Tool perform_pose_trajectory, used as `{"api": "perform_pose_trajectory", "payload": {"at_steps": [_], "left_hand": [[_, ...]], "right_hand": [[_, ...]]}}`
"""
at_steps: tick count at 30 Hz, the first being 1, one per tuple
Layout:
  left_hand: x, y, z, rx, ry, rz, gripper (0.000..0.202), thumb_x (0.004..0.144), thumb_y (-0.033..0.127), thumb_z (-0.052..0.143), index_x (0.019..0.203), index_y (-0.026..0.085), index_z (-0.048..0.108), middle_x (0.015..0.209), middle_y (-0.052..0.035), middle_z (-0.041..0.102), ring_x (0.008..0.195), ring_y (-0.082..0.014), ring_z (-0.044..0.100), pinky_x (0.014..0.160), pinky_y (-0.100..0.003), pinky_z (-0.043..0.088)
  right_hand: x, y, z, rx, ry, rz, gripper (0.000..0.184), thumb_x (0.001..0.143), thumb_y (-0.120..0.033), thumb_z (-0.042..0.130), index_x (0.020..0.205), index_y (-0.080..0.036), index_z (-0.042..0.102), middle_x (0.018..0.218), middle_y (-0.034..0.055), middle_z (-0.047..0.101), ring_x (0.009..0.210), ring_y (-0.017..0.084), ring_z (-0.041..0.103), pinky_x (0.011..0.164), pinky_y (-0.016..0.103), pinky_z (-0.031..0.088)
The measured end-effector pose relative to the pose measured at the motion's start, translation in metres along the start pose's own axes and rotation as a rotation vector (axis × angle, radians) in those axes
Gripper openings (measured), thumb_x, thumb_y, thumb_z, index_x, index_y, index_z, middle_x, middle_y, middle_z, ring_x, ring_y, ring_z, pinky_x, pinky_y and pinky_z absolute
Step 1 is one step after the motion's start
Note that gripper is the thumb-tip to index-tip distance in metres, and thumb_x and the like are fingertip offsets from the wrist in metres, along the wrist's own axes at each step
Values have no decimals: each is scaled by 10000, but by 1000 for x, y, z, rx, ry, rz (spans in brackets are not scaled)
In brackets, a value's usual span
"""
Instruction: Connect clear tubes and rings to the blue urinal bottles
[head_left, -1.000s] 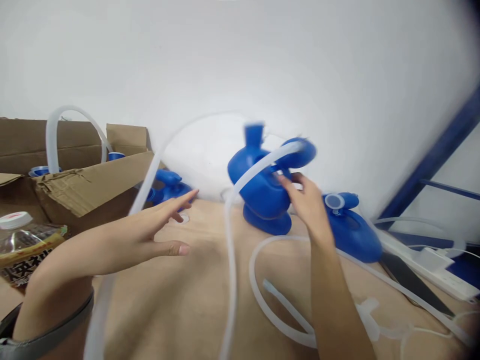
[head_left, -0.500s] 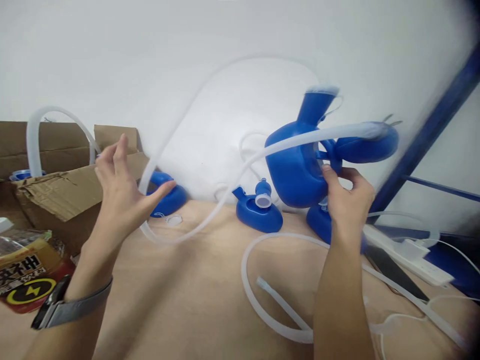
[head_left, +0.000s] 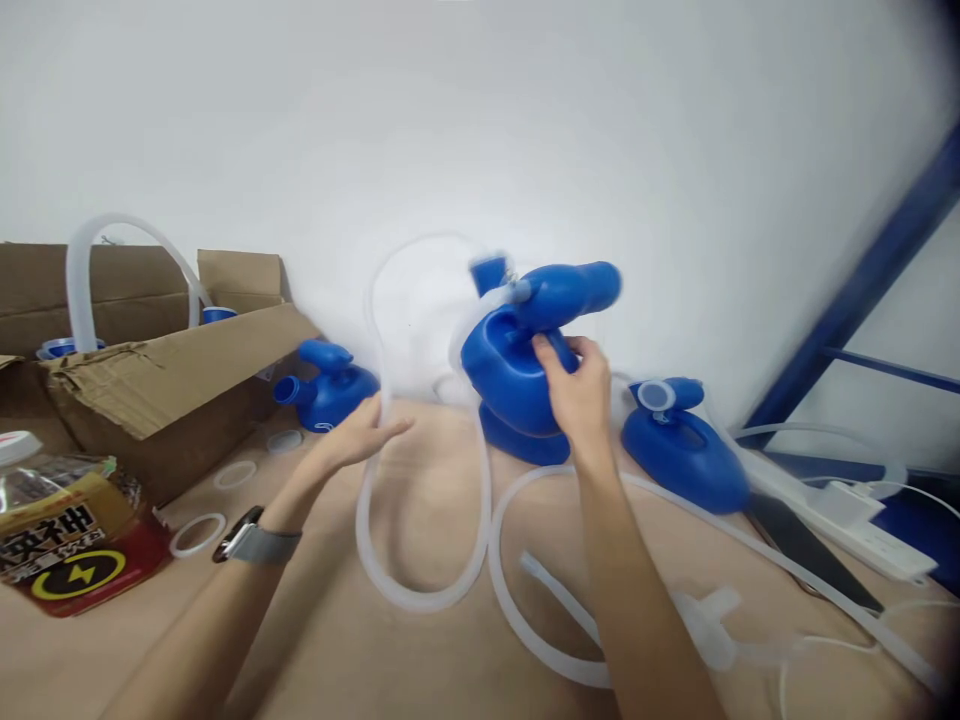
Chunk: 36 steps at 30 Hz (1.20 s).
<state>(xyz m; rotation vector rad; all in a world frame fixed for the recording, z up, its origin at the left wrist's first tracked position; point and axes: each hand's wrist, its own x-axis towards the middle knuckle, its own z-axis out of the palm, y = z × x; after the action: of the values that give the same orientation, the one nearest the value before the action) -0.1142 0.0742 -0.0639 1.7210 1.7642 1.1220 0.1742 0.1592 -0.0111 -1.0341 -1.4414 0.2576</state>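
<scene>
My right hand point(head_left: 579, 392) grips the handle of a blue plastic urine bottle point(head_left: 506, 375), holding it tilted above the table. A translucent hose point(head_left: 424, 602) joined to this bottle loops up against the wall and down to the tabletop. My left hand point(head_left: 364, 435) is open, thumb stretched out, beside the hose's left run; whether it touches the hose I cannot tell. Another blue bottle point(head_left: 682, 460) stands to the right of my right hand. Behind my left hand sits a third blue bottle point(head_left: 334, 395), its mouth uncapped. Part of one more blue base point(head_left: 525, 445) shows below the held bottle.
At left stands an open cardboard box point(head_left: 180, 375) with a hose rising from it. A drink bottle point(head_left: 75, 540) and white rings point(head_left: 199, 535) are nearby. A second hose point(head_left: 517, 640) curls on the table point(head_left: 360, 660). At right lie a power strip point(head_left: 877, 535) and a dark flat object point(head_left: 810, 550).
My right hand has brought the blue bottle left and turned it, swinging its spout around to the right. My left hand has moved right and lower, while the hose loop has dropped onto the table.
</scene>
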Motion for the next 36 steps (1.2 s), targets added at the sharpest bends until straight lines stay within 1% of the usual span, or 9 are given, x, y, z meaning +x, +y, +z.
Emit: {"api": "perform_pose_trajectory", "payload": {"at_steps": [4, 7, 11, 15, 17, 21, 25, 31, 36], "left_hand": [[8, -16, 37, 57, -121, 95, 736, 870, 577, 684, 1462, 170, 527, 1555, -159, 546, 1438, -397, 497, 1215, -483, 391], [13, -35, 62, 152, -157, 91, 718, 937, 634, 562, 1461, 143, 535, 1538, -185, 556, 1421, -394, 515, 1194, -469, 407], [9, -60, 93, 304, -127, 0, 644, 961, 672, 501, 1266, 125, 650, 1352, -245, 657, 1295, -415, 594, 1093, -477, 461], [3, -73, 114, 456, -64, -31, 478, 986, 560, 527, 1058, 118, 693, 1239, -270, 672, 1211, -445, 604, 1057, -554, 427], [3, -76, 118, 505, -46, -11, 391, 999, 471, 534, 996, 120, 706, 1214, -255, 680, 1175, -416, 623, 1062, -536, 418], [7, -86, 118, 537, -8, 13, 306, 1001, 312, 505, 884, 137, 726, 1116, -204, 720, 1051, -322, 676, 973, -422, 474], [11, -98, 117, 519, 58, 20, 323, 989, 283, 497, 814, 157, 737, 1025, -160, 748, 1017, -280, 688, 934, -361, 487], [15, -108, 117, 475, 135, 32, 286, 943, 191, 504, 798, 153, 748, 987, -146, 763, 976, -257, 694, 911, -335, 491], [17, -112, 119, 446, 165, 33, 236, 937, 209, 559, 809, 134, 742, 969, -155, 755, 966, -268, 685, 898, -345, 492]], "right_hand": [[-18, 3, 37, -97, -225, -7, 492, 878, -644, 639, 1030, -177, 669, 1196, 162, 665, 1227, 358, 526, 1113, 515, 392], [-35, 6, 58, -186, -396, 19, 476, 923, -585, 619, 1136, -162, 668, 1276, 171, 645, 1310, 381, 464, 1145, 528, 371], [-52, 12, 78, -229, -557, 77, 471, 974, -529, 566, 1243, -150, 644, 1353, 175, 603, 1367, 377, 434, 1166, 504, 367], [-61, 27, 94, -257, -628, 126, 477, 990, -492, 539, 1307, -145, 622, 1414, 175, 565, 1420, 367, 401, 1188, 473, 349], [-62, 39, 100, -265, -667, 169, 505, 990, -476, 538, 1351, -129, 606, 1444, 181, 555, 1431, 368, 410, 1200, 466, 334], [-58, 65, 107, -264, -743, 227, 597, 1006, -471, 515, 1437, -60, 554, 1491, 230, 551, 1448, 358, 460, 1218, 443, 321], [-52, 84, 105, -249, -771, 227, 688, 1040, -489, 459, 1552, -29, 436, 1571, 264, 487, 1495, 354, 440, 1215, 450, 334], [-51, 86, 103, -207, -704, 92, 590, 1025, -395, 526, 1521, -75, 516, 1538, 231, 543, 1466, 358, 471, 1208, 476, 348], [-54, 80, 106, -129, -615, -82, 546, 966, -308, 632, 1482, -135, 577, 1484, 165, 605, 1404, 327, 502, 1224, 478, 348]]}}
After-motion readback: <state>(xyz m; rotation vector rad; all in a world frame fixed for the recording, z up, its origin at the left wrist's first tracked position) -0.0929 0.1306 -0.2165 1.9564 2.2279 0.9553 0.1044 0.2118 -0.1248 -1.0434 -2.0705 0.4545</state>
